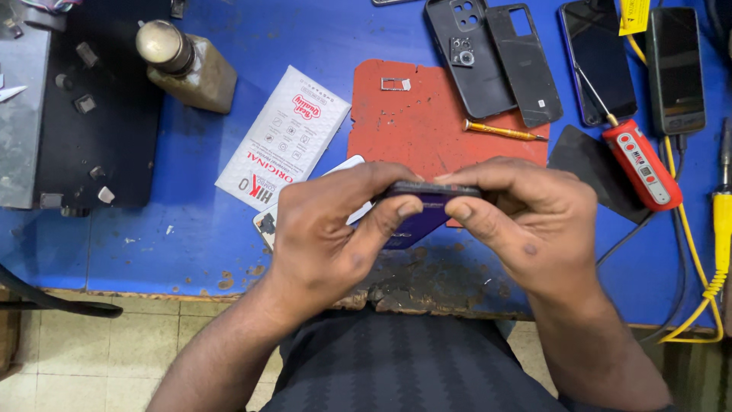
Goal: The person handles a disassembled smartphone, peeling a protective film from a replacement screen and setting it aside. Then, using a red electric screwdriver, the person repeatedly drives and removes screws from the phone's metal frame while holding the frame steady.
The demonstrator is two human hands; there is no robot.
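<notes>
Both my hands grip a dark purple phone (424, 207) held edge-on above the front of the blue workbench (191, 244). My left hand (329, 233) wraps its left end, thumb pressed on the near edge. My right hand (526, 221) clamps the right end, thumb on the near side and fingers over the top. Under the phone lies a red mat (427, 122) with a small metal SIM tray (396, 84) and a yellow-handled screwdriver (503, 132). A white part (265, 223) peeks out by my left hand.
A white printed packet (284, 137) lies left of the mat. Behind it stands a brown bottle (187, 65) next to a black and grey machine (76, 107). At the back right are two black phone covers (496, 53), two phones (602, 57), a red-handled screwdriver (640, 164) and yellow cables (705, 259).
</notes>
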